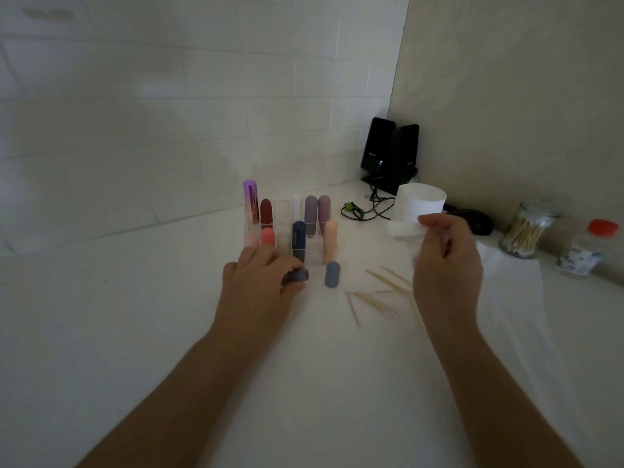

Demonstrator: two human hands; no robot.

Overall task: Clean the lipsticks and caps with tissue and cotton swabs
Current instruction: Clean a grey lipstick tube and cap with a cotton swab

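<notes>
Now left hand [256,278] grips lipstick [295,275], right hand [445,261] pinches tissue [403,228]

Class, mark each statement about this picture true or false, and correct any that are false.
1. The left hand holds a small grey-blue lipstick tube. True.
2. The right hand pinches a wooden cotton swab. False: it pinches a piece of white tissue.
3. The rounded grey-blue cap sits inside the clear plastic organiser. False: it sits on the white counter, in front of the organiser.
4. A glass jar of cotton swabs stands to the right of the white tissue roll. True.
</notes>
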